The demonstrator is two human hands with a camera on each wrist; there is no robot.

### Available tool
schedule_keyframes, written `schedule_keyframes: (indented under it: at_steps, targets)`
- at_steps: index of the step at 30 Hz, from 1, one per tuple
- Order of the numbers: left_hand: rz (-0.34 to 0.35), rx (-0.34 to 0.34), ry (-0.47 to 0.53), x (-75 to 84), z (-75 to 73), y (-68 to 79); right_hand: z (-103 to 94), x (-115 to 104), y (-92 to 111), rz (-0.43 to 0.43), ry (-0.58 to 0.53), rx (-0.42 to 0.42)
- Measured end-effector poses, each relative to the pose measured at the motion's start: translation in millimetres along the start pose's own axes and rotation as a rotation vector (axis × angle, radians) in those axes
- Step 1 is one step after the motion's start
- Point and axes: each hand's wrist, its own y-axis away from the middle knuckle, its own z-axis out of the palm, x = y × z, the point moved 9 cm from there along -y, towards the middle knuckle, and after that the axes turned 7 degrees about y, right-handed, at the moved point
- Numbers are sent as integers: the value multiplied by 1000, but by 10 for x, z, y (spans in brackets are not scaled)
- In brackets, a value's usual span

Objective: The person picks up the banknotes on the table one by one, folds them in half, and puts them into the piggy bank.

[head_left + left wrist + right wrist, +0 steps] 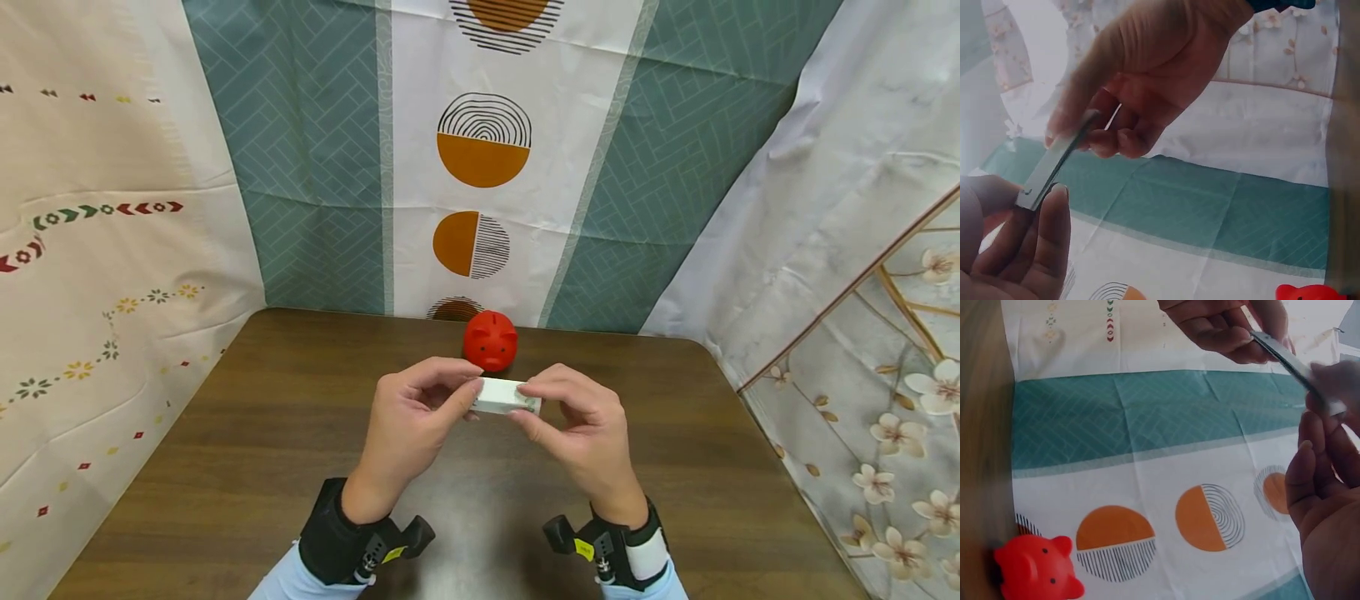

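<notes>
Both hands hold a small, thin, white oblong piece [497,394] between them, above the table; its exact kind cannot be told. My left hand [416,417] pinches its left end between thumb and fingers. At the opposite end, the thumb and forefinger of my right hand [588,425] pinch it, near some faint dark marks. The left wrist view shows the piece [1047,172] edge-on, slim, with a small dark mark at one end. Just beyond the hands stands a red piggy bank [491,340] with a slot on top, facing me.
The brown wooden table [262,467] extends around the hands. Behind it hangs a teal and white curtain [322,167] with orange and black circles. Patterned cloths hang at the left [112,333] and right [847,250] sides.
</notes>
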Motion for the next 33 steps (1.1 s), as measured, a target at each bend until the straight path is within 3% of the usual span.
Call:
schedule_keyframes:
  at_steps: [8, 15, 21, 26, 33]
  targets:
    - [161, -109, -166, 112, 64, -10, 25, -10, -28, -5, 24, -50]
    - [252, -95, -283, -29, 17, 36, 15, -31, -45, -27, 110, -56]
    - [348, -48, -258, 104, 14, 20, -9, -61, -61, -71, 212, -19]
    - [333, -89, -182, 240, 97, -10, 1, -46, -54, -66, 160, -12]
    - [297, -153, -148, 258, 216, 6, 74, -70, -49, -79, 59, -48]
